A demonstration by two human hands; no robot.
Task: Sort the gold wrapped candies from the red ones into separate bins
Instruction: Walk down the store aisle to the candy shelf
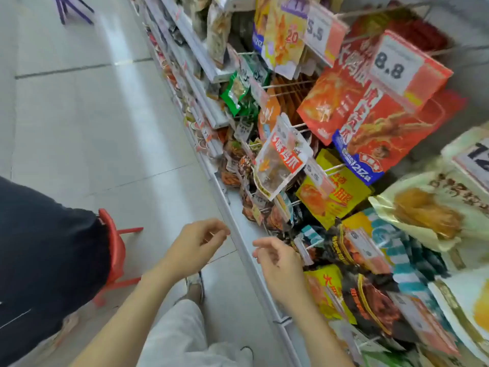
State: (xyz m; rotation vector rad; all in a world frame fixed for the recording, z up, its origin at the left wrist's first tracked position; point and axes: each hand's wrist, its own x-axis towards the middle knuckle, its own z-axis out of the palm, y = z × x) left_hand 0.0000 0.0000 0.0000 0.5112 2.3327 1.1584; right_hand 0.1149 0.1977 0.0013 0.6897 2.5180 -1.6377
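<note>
No gold or red wrapped candies and no bins show in this blurred head view. My left hand hovers over the floor beside the shelf edge, fingers loosely curled with nothing in them. My right hand is at the shelf's front edge, next to hanging snack packets, fingers curled and apart, holding nothing. Both forearms reach in from the bottom of the view.
A store rack on the right carries hanging snack bags and price tags on pegs. A red stool stands at left beside another person in dark clothes. Tiled floor stretches ahead.
</note>
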